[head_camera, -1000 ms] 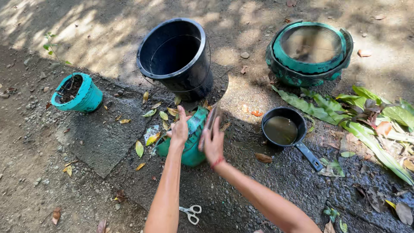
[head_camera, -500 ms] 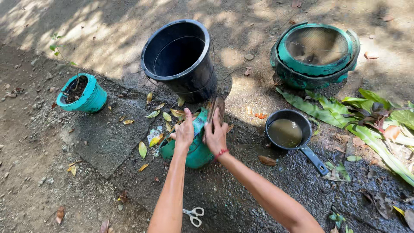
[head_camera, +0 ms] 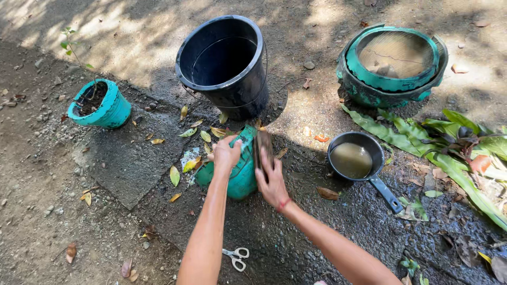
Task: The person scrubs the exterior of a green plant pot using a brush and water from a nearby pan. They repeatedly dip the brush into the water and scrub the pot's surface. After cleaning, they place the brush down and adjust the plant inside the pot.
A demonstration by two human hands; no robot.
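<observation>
A teal plastic pot (head_camera: 240, 177) lies on its side on wet dark ground. My left hand (head_camera: 226, 154) grips its upper left side. My right hand (head_camera: 270, 182) presses a dark rectangular scrubbing pad or brush (head_camera: 262, 146) against the pot's right side. What the right hand holds is partly hidden by its fingers.
A large black bucket (head_camera: 224, 63) stands just behind the pot. A small teal pot with soil (head_camera: 100, 103) sits at left, stacked teal basins (head_camera: 393, 66) at back right, a black pan of murky water (head_camera: 353, 158) at right, scissors (head_camera: 236, 257) near my arms, green leaves (head_camera: 449, 142) at right.
The camera has come closer. My right hand has slid the dark pad along the pot's right side; my left hand keeps its hold on the pot.
</observation>
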